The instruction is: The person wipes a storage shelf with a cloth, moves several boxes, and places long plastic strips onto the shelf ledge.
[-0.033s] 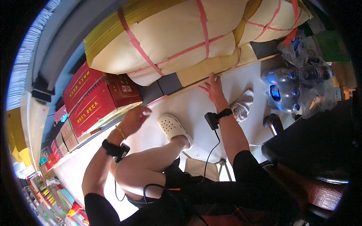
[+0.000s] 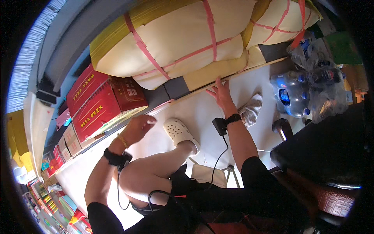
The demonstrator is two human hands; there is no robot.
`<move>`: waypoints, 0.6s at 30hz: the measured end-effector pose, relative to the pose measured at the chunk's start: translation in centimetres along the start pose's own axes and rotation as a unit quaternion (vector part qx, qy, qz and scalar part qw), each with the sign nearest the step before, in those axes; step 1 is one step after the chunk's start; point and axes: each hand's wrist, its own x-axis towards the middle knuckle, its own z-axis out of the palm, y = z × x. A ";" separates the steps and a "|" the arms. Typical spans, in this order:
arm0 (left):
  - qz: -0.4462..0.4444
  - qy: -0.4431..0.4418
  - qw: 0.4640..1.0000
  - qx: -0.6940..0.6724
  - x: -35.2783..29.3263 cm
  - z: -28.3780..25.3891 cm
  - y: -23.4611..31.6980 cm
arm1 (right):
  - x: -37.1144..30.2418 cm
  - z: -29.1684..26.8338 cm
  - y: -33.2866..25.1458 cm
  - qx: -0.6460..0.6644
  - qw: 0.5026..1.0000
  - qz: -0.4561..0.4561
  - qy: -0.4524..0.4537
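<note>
My right hand (image 2: 222, 94) has its fingers spread, the tips at the pale front edge of a low ledge (image 2: 199, 90), holding nothing. Above it lie large cream paper-wrapped bundles (image 2: 187, 43) with yellowish sides, tied with pink-red strapping. My left hand (image 2: 139, 128) hangs in the air just in front of a red carton (image 2: 103, 101). Its fingers are loosely bent and apart, and I see nothing in them. A black device is strapped on each wrist, with a cable running from it.
Shrink-wrapped dark bottles (image 2: 290, 93) stand at the right, near a black chair (image 2: 323, 144). A crumpled grey cloth (image 2: 251, 109) lies on the floor. My foot wears a cream clog (image 2: 177, 130). Small cartons (image 2: 70, 141) line the ledge at left; stocked shelves (image 2: 48, 202) are at lower left.
My left hand has dropped very slightly, and the view has shifted a little. My right hand stays by the ledge edge.
</note>
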 end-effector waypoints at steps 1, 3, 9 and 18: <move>-0.004 0.004 1.000 -0.029 -1.7 -0.5 0.4 | -0.1 -0.3 0.3 -0.014 0.999 -0.015 -0.034; -0.058 0.025 0.995 -0.074 -4.5 -1.2 0.0 | -0.7 0.1 0.8 -0.051 0.997 -0.056 -0.019; -0.161 0.134 0.968 -0.139 -13.1 -3.0 -2.5 | -0.2 -0.3 1.8 -0.075 0.992 -0.104 0.009; -0.282 0.219 0.914 -0.191 -26.3 2.5 -6.5 | -0.4 -0.8 -1.8 -0.382 0.921 0.076 0.021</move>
